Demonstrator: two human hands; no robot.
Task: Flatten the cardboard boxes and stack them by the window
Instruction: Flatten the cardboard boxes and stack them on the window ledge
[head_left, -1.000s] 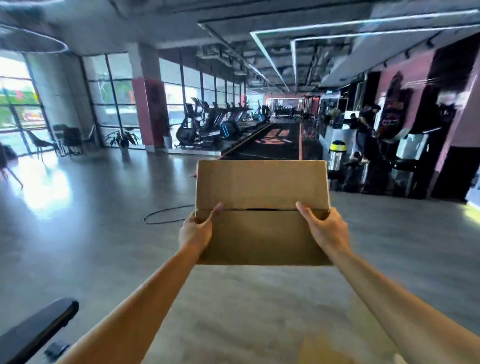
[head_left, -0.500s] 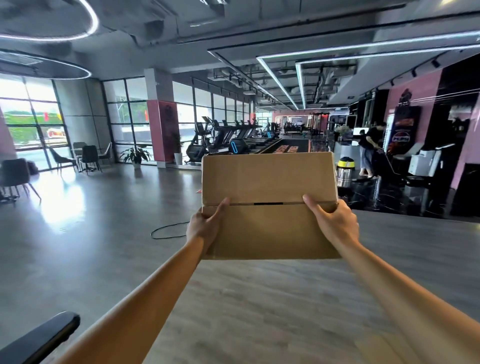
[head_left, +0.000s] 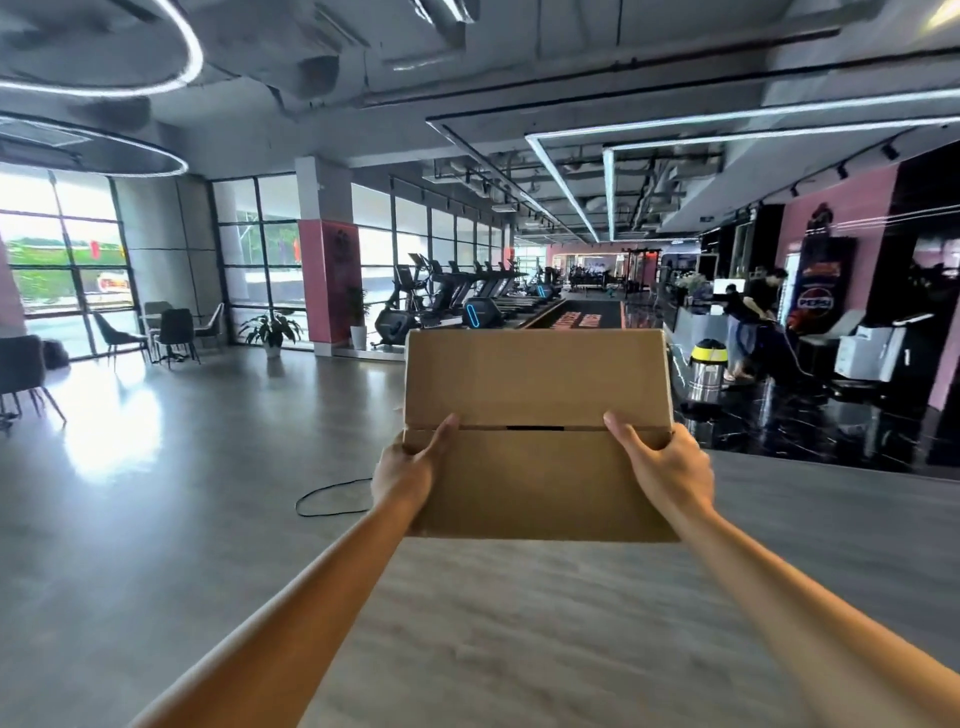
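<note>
Room: large gym hall, grey floor (head_left: 156, 519), exposed ceiling with strip lights (head_left: 566, 176).
Windows: tall glazed wall (head_left: 67, 260) along the left side, bright daylight reflecting off the floor beneath it.
Treadmills: a row of machines (head_left: 467, 291) lined up along the windows, receding towards the far end.
Seating: dark chairs round a small table (head_left: 171, 332) by the glass; potted plant (head_left: 271, 332) just right of them, near a pink pillar (head_left: 324, 280).
Right side: dark glossy floor area, a reception counter (head_left: 696, 322) with two people beside it, faces not described; a vending machine (head_left: 818, 291) behind them; a steel drum vacuum with yellow top (head_left: 707, 366) on the floor.
Cable: black loop (head_left: 327, 499) lying on the floor, left of the arms.
Cardboard box (head_left: 537, 457): held up in mid-air at centre frame, arms outstretched, well apart from the windows. Brown, flattened-looking panel with a horizontal seam across it and a short dark slot at the seam's middle.
Left hand (head_left: 402, 470): grip closed on the box's left edge, thumb lying across the front face at the seam, fingers hidden behind.
Right hand (head_left: 670, 467): grip closed on the right edge, thumb on the front face at the seam, fingers behind the card.
</note>
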